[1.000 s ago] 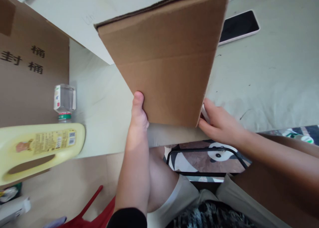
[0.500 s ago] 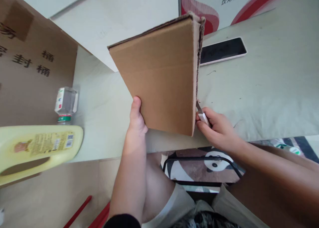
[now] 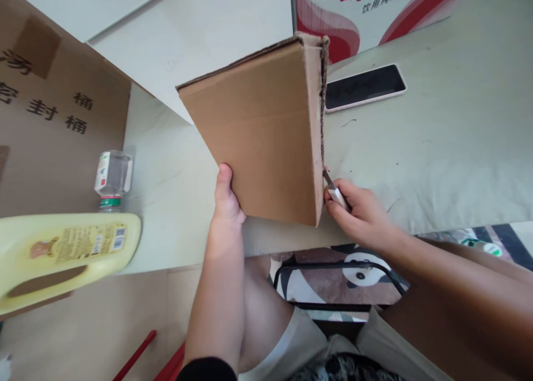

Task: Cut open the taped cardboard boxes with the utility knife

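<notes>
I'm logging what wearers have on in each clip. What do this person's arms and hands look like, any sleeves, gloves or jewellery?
Both hands are bare: no gloves, rings or watch show on the left hand or the right hand. The forearms are uncovered. A black sleeve edge shows at the bottom of the frame on the left arm; no sleeve is visible on the right arm.

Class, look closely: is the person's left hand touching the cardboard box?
Touching. The head view shows the left hand gripping the lower left edge of the cardboard box, with the thumb pressed flat on its near face and no gap between them.
</notes>
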A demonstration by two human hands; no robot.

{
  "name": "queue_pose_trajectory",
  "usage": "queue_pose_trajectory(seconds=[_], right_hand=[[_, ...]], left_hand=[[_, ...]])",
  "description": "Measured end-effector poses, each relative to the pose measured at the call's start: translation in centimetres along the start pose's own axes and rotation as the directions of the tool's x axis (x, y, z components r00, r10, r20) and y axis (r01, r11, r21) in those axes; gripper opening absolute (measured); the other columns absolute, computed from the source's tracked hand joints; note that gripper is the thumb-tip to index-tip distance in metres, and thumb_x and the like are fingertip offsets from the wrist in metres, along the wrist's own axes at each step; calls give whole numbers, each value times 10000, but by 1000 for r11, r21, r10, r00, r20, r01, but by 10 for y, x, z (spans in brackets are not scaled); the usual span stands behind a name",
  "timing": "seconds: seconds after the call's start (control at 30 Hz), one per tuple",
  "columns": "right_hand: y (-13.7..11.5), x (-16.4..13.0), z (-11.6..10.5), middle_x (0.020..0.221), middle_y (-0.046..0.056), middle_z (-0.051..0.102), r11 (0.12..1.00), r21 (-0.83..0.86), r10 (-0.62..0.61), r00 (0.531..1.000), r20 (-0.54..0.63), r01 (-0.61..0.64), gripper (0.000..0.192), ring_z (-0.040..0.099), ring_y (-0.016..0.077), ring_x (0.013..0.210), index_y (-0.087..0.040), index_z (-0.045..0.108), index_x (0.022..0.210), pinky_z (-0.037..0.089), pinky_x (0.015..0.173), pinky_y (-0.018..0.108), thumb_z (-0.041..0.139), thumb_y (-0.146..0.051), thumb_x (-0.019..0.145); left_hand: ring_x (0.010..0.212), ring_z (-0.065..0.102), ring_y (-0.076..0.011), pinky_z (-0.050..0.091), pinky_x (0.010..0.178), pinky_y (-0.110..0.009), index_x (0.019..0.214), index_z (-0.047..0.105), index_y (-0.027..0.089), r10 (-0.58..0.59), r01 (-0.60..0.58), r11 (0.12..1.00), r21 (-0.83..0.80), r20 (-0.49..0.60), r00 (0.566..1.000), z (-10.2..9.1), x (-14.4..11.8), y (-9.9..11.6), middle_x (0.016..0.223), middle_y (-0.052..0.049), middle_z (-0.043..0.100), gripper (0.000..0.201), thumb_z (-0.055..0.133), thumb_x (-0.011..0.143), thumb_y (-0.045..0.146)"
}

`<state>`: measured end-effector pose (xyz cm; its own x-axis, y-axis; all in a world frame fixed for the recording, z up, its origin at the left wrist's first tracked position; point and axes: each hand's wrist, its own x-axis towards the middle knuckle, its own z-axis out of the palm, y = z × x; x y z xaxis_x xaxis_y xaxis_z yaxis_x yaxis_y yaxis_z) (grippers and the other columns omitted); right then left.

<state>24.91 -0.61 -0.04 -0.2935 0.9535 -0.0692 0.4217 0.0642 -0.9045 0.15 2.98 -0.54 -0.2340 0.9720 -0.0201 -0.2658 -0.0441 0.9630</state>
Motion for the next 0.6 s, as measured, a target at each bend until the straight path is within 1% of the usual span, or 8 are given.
queue_pose_trajectory(seconds=[0.13, 0.2, 0.33, 0.43, 0.5, 0.53, 0.6], right_hand=[[0, -2, -2, 540, -53, 488, 1000, 8, -20, 999, 29, 20, 31, 438, 138, 460, -252, 506, 833, 343, 488, 285, 502, -282, 826], [0, -3, -3, 525, -60, 471, 1000, 5, -28, 999, 28, 28, 19, 427, 135, 445, -253, 502, 837, 332, 475, 283, 503, -267, 825], [0, -2, -3, 563, -44, 509, 998, -6, -55, 998, -30, 55, 14, 458, 142, 474, -253, 509, 844, 360, 488, 291, 509, -254, 830], [4, -3, -2, 624, -31, 540, 995, -2, -99, 988, -119, 100, 46, 494, 150, 531, -257, 497, 842, 400, 531, 305, 520, -217, 840], [7, -4, -1, 703, -16, 573, 989, 13, -143, 971, -192, 148, 78, 521, 155, 583, -261, 494, 875, 430, 568, 317, 530, -195, 851], [9, -5, 0, 772, 0, 602, 984, 25, -165, 962, -219, 175, 98, 545, 160, 625, -261, 495, 906, 447, 588, 323, 536, -188, 854], [12, -6, 1, 990, 54, 643, 970, 59, -214, 946, -242, 235, 158, 612, 184, 772, -261, 490, 976, 485, 637, 338, 553, -180, 856]], left_hand=[[1409, 532, -341, 529, 1095, -433, 1140, 695, 246, 25, -23, 999, 35, -51, 998, 2, 3, 3, 1241, -71, 741, 680, 577, 781, 811], [1381, 560, -336, 541, 1075, -431, 1145, 690, 247, 10, -8, 999, 37, -60, 998, 2, 5, 5, 1238, -77, 742, 690, 542, 793, 822], [1352, 585, -337, 558, 1042, -434, 1143, 687, 248, -29, 31, 998, 60, -48, 998, -1, 5, 5, 1229, -86, 743, 693, 538, 790, 825], [1356, 579, -347, 563, 1031, -442, 1119, 689, 237, -43, 47, 996, 81, -55, 998, -2, 2, 5, 1193, -91, 751, 700, 544, 780, 831], [1356, 578, -354, 568, 1021, -451, 1109, 687, 233, -78, 83, 994, 73, -59, 995, -2, -1, 6, 1178, -95, 753, 704, 541, 775, 835], [1351, 581, -359, 573, 1011, -457, 1104, 685, 232, -102, 106, 992, 67, -60, 993, -2, -2, 6, 1168, -99, 753, 712, 534, 770, 842], [1337, 590, -372, 584, 982, -472, 1104, 684, 224, -162, 165, 984, 65, -46, 986, 0, -5, 6, 1141, -114, 755, 744, 511, 761, 861]])
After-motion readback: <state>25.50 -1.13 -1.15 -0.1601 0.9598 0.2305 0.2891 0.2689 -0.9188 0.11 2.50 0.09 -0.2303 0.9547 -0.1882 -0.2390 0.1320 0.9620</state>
